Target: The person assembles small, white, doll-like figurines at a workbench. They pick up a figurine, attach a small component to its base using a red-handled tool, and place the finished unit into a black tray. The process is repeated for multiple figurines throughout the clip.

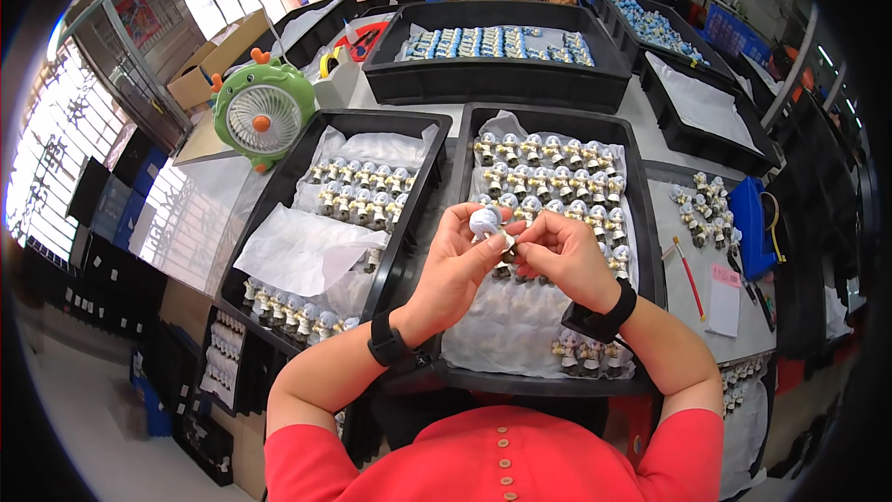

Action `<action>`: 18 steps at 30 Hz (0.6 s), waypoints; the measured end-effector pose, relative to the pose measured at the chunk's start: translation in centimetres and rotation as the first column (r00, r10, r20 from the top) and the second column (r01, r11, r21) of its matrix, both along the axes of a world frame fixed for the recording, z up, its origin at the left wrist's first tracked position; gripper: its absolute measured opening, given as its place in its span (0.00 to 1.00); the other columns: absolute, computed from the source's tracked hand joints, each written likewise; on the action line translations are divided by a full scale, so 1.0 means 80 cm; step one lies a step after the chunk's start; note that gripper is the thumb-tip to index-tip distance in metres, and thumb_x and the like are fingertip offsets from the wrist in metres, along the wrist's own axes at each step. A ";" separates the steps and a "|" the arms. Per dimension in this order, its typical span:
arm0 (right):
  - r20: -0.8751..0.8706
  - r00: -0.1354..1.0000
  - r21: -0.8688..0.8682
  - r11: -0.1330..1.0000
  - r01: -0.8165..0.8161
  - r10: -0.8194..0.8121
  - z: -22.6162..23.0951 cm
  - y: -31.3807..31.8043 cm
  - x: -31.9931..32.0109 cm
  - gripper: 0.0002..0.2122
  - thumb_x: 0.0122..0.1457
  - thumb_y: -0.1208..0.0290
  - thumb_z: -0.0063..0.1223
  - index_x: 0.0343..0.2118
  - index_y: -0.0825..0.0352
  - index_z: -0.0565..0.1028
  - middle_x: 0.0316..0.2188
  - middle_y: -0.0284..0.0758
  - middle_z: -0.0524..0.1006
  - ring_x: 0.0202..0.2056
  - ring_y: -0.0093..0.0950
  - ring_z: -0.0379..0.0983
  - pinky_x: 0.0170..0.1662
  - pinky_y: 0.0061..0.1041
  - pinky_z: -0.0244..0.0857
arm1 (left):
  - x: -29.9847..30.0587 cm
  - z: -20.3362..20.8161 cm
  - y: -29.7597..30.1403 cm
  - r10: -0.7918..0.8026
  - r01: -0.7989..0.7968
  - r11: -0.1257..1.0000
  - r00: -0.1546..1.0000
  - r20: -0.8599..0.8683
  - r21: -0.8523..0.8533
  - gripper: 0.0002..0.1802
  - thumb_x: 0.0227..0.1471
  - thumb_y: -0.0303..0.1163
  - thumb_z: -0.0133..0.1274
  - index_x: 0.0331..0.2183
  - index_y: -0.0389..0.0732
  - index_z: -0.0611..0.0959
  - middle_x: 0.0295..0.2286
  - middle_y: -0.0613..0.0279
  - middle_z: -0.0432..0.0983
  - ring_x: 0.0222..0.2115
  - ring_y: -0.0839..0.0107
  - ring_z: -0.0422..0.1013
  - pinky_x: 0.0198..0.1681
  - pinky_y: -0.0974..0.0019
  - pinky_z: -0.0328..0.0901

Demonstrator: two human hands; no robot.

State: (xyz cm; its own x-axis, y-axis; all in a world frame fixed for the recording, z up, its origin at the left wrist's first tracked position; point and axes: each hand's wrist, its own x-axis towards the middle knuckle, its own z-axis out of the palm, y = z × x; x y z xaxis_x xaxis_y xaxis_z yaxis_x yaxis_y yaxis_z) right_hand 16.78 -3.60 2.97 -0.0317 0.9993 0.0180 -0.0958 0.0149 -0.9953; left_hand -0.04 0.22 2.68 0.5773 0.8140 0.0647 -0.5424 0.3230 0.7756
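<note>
Both elbows bend outward and both hands meet above the near right tray [649, 223]; the left hand [450, 260] has thumb and fingers around one little doll [484, 222]; the right hand [569, 258] pinches its lower side; one green fan [263, 121] stands by the near left tray's [423, 188] far left corner; one white pad [723, 302] lies past the right tray's right edge.

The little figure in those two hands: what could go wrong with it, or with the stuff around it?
The small figure is pinched between the left hand and right hand, so it might slip and knock the rows of figures below. The heaped figures on the right might scratch each other. If the green fan is running, it could lift the loose white sheet.
</note>
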 end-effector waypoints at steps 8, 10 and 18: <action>0.104 0.993 -0.034 0.998 -0.052 0.055 0.002 -0.001 0.004 0.03 0.55 0.78 0.49 0.29 0.71 0.70 0.34 0.38 0.76 0.28 0.20 0.74 0.31 0.19 0.71 | -0.002 -0.004 0.001 0.004 -0.001 0.998 0.998 -0.055 0.061 0.19 0.53 0.23 0.49 0.44 0.40 0.61 0.45 0.55 0.63 0.49 0.64 0.65 0.48 0.64 0.63; 0.070 0.996 -0.057 0.997 -0.046 0.050 0.016 -0.004 0.012 0.04 0.55 0.76 0.49 0.30 0.71 0.70 0.32 0.37 0.76 0.27 0.20 0.74 0.31 0.18 0.71 | -0.002 0.002 0.001 -0.009 0.009 1.000 0.999 -0.033 0.024 0.18 0.53 0.24 0.48 0.45 0.40 0.62 0.45 0.55 0.65 0.49 0.63 0.65 0.48 0.63 0.63; 0.454 0.844 0.012 0.949 0.315 -0.285 0.090 -0.047 0.165 0.09 0.58 0.67 0.48 0.31 0.68 0.73 0.24 0.31 0.76 0.24 0.16 0.72 0.28 0.13 0.65 | -0.006 0.007 -0.009 -0.044 0.044 0.999 0.999 -0.031 0.001 0.16 0.52 0.26 0.48 0.44 0.41 0.65 0.45 0.56 0.67 0.50 0.59 0.64 0.51 0.60 0.60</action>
State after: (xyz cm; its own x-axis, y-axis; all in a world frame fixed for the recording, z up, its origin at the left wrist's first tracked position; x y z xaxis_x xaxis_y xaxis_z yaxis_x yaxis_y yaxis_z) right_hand 29.96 -7.33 10.19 0.2799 0.9599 0.0133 0.3559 -0.0909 -0.9301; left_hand -0.50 -0.50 3.20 0.6145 0.7874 0.0481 -0.5036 0.3446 0.7923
